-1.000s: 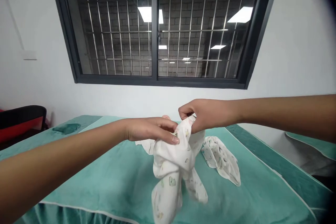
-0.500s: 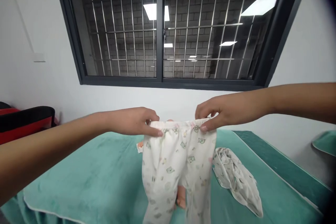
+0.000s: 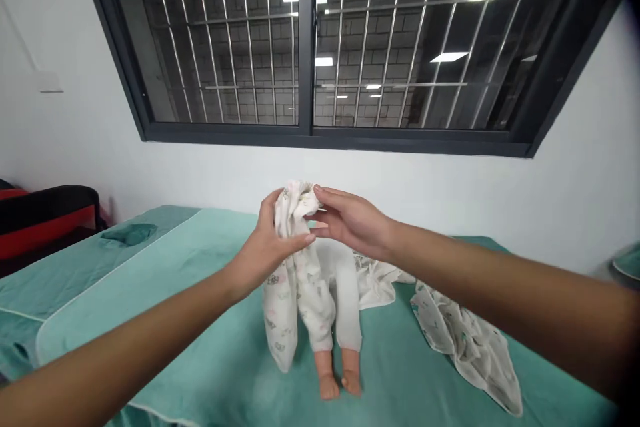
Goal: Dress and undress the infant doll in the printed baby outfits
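Small white patterned pants (image 3: 281,320) hang bunched up from my hands over the bed. My left hand (image 3: 265,247) is closed around the gathered waist, thumb in front. On the other side, my right hand (image 3: 350,217) pinches the top edge of the bunched cloth at its fingertips. Behind the pants lies a doll (image 3: 349,300) in white leggings, its bare feet pointing towards me. The pants and my hands hide most of its upper body. Beside the doll's hip, white patterned cloth (image 3: 377,283) is spread out.
A crumpled patterned cloth (image 3: 473,343) lies to the right on the green bed cover (image 3: 175,320). At the far left is a black and red padded item (image 3: 50,220). A white wall (image 3: 225,173) with a barred window (image 3: 305,137) rises behind the bed.
The pants were stretched wide by the waistband between both hands; now they are bunched together and moved left. My hands have come close together, and the doll's legs are uncovered to view.
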Available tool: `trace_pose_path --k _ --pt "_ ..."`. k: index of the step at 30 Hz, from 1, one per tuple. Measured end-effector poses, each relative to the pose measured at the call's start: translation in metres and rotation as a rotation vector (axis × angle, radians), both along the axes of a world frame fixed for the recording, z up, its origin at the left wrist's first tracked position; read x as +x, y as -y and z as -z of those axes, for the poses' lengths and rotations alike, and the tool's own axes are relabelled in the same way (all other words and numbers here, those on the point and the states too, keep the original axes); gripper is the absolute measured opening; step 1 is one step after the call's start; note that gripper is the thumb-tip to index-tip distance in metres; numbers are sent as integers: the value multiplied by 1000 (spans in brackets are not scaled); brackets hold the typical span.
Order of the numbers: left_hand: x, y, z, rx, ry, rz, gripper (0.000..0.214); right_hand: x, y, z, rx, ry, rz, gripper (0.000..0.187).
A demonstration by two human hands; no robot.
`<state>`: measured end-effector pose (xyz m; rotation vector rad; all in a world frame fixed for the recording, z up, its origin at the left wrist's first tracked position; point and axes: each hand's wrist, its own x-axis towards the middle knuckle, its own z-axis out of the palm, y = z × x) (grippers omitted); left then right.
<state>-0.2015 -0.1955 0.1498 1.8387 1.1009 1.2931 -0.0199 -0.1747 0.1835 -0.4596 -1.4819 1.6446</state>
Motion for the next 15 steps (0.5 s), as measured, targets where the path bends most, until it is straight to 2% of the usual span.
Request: trace_pose_path --k 3,5,7,9,10,12,14,15 --pt "-19 -26 58 -159 -127 -101 57 -25 -30 53 -174 -103 27 24" --pt "-33 -44 99 -276 -196 -172 46 -37 -47 96 -252 -21 73 25" --pt "-45 -59 136 -445 -237 -209 52 -44 -63 136 -284 218 160 26" --pt "-54 -69 164 -540 -315 -236 62 -43 -79 167 -271 425 242 26" --pt "-56 -72 174 -498 -366 -244 63 -40 -87 178 -268 478 269 29" --pt "-53 -74 184 -311 -441 -220 57 -29 -108 189 -243 521 316 41" --pt "-40 -73 186 -148 -445 -116 46 -11 -132 191 -110 640 408 46" --pt "-31 -74 186 -130 -425 -52 42 -1 -145 190 -15 720 473 44"
